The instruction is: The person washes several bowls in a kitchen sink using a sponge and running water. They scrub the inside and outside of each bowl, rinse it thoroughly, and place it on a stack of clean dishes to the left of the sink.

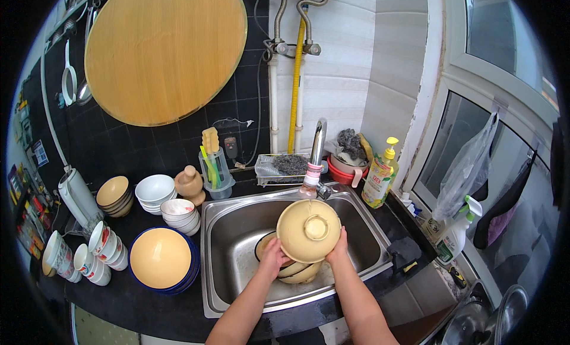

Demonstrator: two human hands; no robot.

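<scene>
At the far left, a small blue-and-white label point(40, 153) on the dark wall is too tiny to read. On the worktop point(127, 306) stand patterned cups point(108, 247) in stacks, brown bowls point(114, 193), white bowls point(155, 190), and a stack of blue-rimmed bowls point(161, 259) with plain cream insides; whether these stacks are already clean cannot be told. Next comes the steel sink point(225, 244), where the rinsing looks partway through: several cream bowls point(301, 275) lie in the basin and probably still need their turn. Above them, under the tap point(319, 144), a cream bowl point(294, 232) is held with its footed underside showing. The left hand point(273, 255) has its grip closed on the bowl's lower left edge; the right hand's point(338, 248) grip is on the right edge. Farther right, a yellow pump bottle point(380, 179) bears a colourful label with lettering, and a white spray bottle point(456, 233) has a printed label, its small text unclear.
</scene>
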